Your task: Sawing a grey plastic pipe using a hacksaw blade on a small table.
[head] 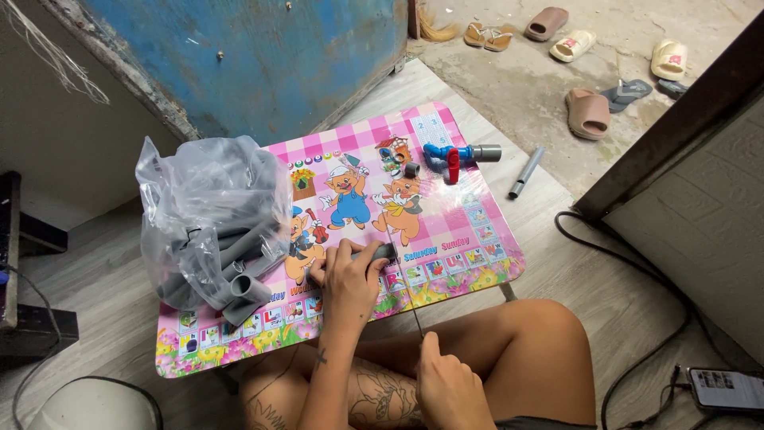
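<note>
Landmark: small pink checked child's table with cartoon pig print, low over the person's crossed legs

Left hand lies palm-down on the table's near-middle, fingers curled over a short grey pipe piece; only the piece's far end shows past the fingertips. Hand is closed around it, pressing it to the tabletop. Right hand is off the table, below its near edge, resting on the knee; fingers folded in, and something thin and dark seems to run up from it toward the table edge, too slim to identify, so whether it grips anything I cannot tell

Judgement: a pipe piece has just been picked out or steadied on the table, the fitting work itself not begun. A next move would call for the free hand to come up and meet the piece, since it is held one-handed only

On the table's left side: clear plastic bag full of grey pipe elbows and fittings, mouth spilling toward the near edge. At the far right corner: blue valve with red handle joined to a grey coupling; beside it a small grey socket. Just off the table's right edge, on the floor: grey pipe length

Bag crowds the left hand's side. Black cable and a phone lie right of the table; sandals well beyond it
</note>
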